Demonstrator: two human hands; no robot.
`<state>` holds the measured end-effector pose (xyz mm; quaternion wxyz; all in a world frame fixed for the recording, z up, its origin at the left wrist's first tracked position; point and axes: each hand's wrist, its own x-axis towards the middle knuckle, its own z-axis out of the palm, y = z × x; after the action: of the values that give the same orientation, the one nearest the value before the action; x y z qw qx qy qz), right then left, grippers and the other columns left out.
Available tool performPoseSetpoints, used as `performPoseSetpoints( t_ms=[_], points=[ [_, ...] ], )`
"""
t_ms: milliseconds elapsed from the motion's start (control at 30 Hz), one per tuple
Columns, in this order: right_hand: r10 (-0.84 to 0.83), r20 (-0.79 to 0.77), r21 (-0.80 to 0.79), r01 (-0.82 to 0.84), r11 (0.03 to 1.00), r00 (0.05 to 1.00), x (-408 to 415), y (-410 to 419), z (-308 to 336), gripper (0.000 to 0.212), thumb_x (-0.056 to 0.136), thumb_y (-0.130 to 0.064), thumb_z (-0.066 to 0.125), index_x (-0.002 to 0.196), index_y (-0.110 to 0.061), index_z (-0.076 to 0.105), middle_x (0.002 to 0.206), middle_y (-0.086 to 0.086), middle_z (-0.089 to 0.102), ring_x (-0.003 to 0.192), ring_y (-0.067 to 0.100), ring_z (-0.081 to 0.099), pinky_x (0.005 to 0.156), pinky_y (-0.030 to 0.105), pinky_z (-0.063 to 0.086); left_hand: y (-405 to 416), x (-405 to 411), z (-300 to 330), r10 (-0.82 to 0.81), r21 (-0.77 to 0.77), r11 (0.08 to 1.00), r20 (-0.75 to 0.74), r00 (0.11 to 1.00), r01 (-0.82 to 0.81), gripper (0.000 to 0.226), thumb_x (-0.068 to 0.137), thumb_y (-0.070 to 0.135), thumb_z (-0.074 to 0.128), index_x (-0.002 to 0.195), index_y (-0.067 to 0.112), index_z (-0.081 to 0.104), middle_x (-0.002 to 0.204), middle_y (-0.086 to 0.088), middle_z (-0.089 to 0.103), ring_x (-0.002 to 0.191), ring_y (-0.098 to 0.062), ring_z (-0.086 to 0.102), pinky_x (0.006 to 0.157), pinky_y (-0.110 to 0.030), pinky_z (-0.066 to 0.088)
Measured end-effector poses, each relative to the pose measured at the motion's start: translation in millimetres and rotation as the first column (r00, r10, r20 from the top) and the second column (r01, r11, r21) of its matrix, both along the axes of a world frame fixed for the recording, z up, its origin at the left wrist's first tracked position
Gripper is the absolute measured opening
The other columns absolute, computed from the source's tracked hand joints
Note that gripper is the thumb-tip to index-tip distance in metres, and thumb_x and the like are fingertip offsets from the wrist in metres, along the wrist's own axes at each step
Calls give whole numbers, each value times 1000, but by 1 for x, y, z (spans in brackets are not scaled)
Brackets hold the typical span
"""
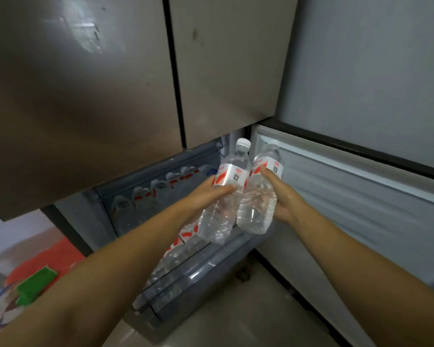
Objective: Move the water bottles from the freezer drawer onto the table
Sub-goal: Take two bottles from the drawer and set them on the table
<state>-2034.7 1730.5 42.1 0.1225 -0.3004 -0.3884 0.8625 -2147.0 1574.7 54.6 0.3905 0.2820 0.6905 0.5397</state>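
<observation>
Head view is showing both forearms reaching forward over the pulled-out freezer drawer (186, 271). At about centre, leaning toward 12 o'clock, the left hand (206, 194) is wrapping its fingers around one water bottle (223, 199), thumb lying across the red-and-white label, cap pointing up toward 1 o'clock. Just at its 3 o'clock side, the right hand (283, 196) is gripping a second water bottle (258, 204), thumb pressing on the label; the two bottles are touching or nearly touching. Both are hanging above the drawer, where more bottles (161, 191) are lying in a row running from 9 o'clock down toward 6. The freezer door (348, 209) is standing open at 3 o'clock, and closed fridge doors (110, 83) are filling 12 o'clock.
</observation>
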Motion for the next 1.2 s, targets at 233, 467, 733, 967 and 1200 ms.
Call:
performPoseSetpoints(
  t_ms=[233,467,733,967,1200],
  points=[
    [-148,25,515,114,849,989,91,22,1,56,71,-33,82,119,-13,62,109,14,72,99,31,70,91,52,53,52,75,6,-130,99,988,168,977,115,31,90,19,63,120,20,57,102,-4,72,88,-17,71,77,-33,59],
    [-341,342,679,20,734,876,207,32,-71,71,66,-43,82,123,-18,47,107,-3,65,89,12,65,74,33,56,84,164,-81,-80,-80,994,-41,996,77,45,82,20,74,120,14,52,100,2,67,87,-9,65,65,-16,51],
    [-373,502,582,14,813,780,332,33,-166,64,70,-32,81,122,-8,52,104,8,67,84,16,67,62,19,48,97,236,-163,-247,-330,922,-99,964,202,63,63,46,77,115,16,56,101,-3,69,91,-18,70,86,-44,58],
    [-460,577,531,119,839,674,424,29,-199,67,69,-37,81,122,-11,50,104,6,66,88,21,67,67,26,51,116,323,-178,-472,-407,831,-153,868,380,51,78,26,76,119,16,46,94,10,58,87,-8,60,66,-16,44],
    [-622,595,510,359,782,509,503,18,-189,70,78,-38,76,134,-15,40,111,-2,57,98,16,58,75,27,46,168,396,-183,-648,-459,718,-170,742,522,61,75,35,77,123,18,44,107,5,60,97,-15,60,68,-19,42]
  ],
)
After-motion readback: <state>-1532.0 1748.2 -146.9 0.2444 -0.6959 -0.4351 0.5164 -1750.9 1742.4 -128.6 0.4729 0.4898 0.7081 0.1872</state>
